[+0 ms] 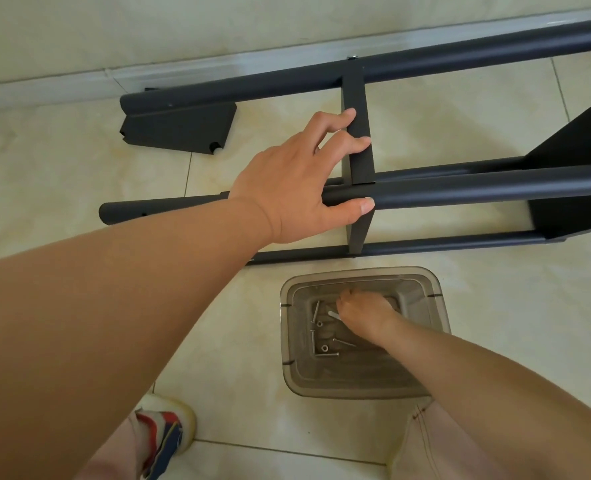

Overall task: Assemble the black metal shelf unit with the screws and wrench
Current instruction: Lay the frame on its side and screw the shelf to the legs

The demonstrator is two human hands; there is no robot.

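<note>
Lying on its side across the tiled floor [460,306], the black shelf frame [460,188] is steadied by the left hand [287,188], fingers [351,147] curled over a flat crossbar [358,133] and thumb pressed on a round tube [443,192]. The right hand [366,315] reaches into a clear plastic bin [436,299] just beside the frame, its fingers pinching one screw [333,315] among loose screws and washers.

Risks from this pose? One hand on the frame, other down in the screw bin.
1. The left hand grips only the crossbar; the frame lies on smooth tile and may slide or roll if bumped.
2. The right hand is pinching a screw deep in the clear bin; lifting out could tip it or drop the screw.
3. A loose black bracket lies nearby, easy to kick.
</note>
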